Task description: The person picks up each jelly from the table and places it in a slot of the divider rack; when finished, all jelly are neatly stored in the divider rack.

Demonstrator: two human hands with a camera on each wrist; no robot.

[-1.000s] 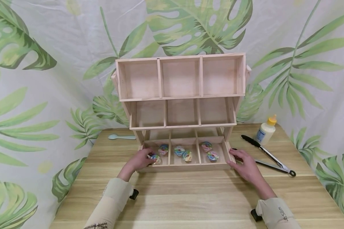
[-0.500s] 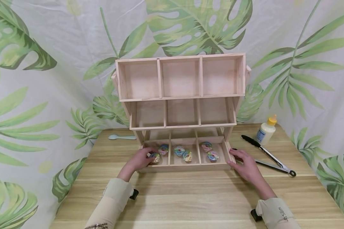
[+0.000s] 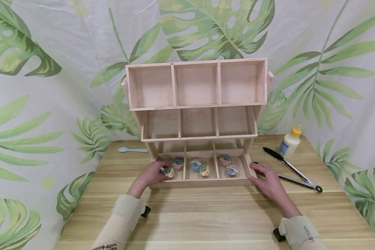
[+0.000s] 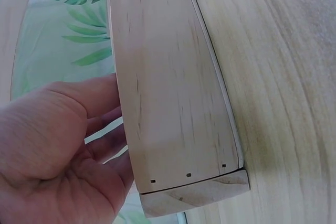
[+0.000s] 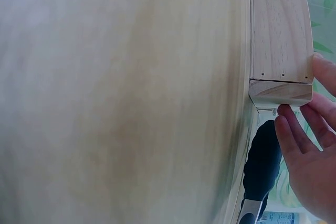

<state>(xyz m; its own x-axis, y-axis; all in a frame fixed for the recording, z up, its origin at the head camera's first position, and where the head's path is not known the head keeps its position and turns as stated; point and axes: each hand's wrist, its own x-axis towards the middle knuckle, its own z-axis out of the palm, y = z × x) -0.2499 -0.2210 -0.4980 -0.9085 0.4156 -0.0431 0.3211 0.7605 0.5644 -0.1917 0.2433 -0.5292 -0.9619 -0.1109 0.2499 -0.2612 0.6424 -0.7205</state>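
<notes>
A three-tier wooden rack [image 3: 200, 138] with divided compartments stands on the table. Its bottom tray [image 3: 203, 183] bears several small round cups with colourful foil lids, such as the cup [image 3: 169, 172] at front left. My left hand [image 3: 150, 175] grips the tray's left end, thumb over the rim close beside that cup. In the left wrist view its fingers pass behind the front board [image 4: 168, 87]. At the other end my right hand [image 3: 268, 182] holds the tray's right corner; the right wrist view shows its thumb and fingers around the end piece [image 5: 281, 92].
Black-handled tongs [image 3: 295, 169] lie spread right of the rack, one handle close to my right hand. Behind them stands a yellow-capped bottle [image 3: 290, 143]. A pale blue spoon [image 3: 132, 149] lies left of the rack. A leaf-patterned cloth [image 3: 65, 69] hangs behind the table.
My left fingertips have drawn back slightly from the front-left cup, which shows more of its lid. My right hand and the rack stay where they were.
</notes>
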